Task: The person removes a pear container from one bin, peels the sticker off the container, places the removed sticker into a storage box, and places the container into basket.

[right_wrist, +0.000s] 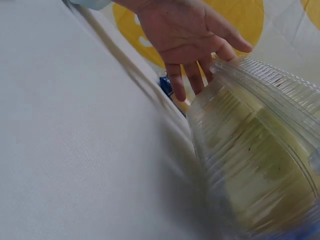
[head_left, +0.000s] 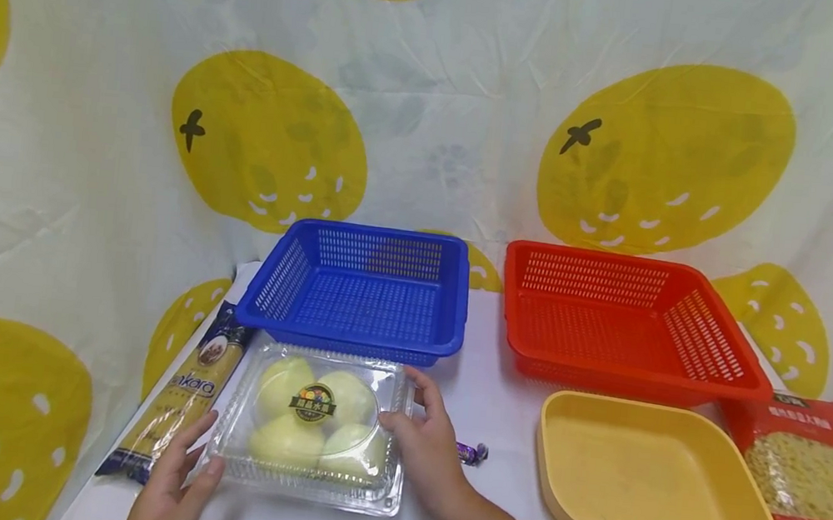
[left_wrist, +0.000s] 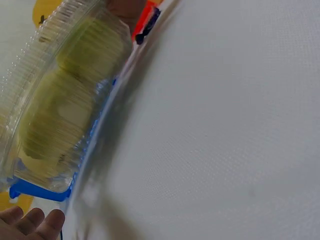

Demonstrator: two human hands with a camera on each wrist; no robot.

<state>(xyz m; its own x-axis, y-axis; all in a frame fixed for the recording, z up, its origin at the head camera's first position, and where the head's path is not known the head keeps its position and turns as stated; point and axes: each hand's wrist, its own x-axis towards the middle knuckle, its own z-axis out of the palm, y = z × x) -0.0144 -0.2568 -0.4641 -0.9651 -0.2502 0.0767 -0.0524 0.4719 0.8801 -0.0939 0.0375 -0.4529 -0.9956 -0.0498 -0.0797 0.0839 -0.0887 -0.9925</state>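
Observation:
A clear plastic clamshell box (head_left: pixel 310 426) of several pale yellow-green fruits, with a round dark label on its lid, is in front of the blue basket. My right hand (head_left: pixel 436 450) grips its right side, thumb at the lid's edge and fingers reaching round behind. At the near left corner is my left hand (head_left: pixel 177 480), its fingers spread and its fingertips right at the box edge. The left hand's palm (right_wrist: pixel 182 35) faces the box in the right wrist view. A shadow lies on the white table (left_wrist: pixel 210 120) under the box.
Behind stand a blue basket (head_left: pixel 363 343) and a red basket (head_left: pixel 616 375). A yellow tub (head_left: pixel 652 475) is at right, beside a red pasta bag (head_left: pixel 811 465). A long pasta packet (head_left: pixel 185 397) lies at left. Near my right hand lies a small purple wrapped item (head_left: pixel 471 454).

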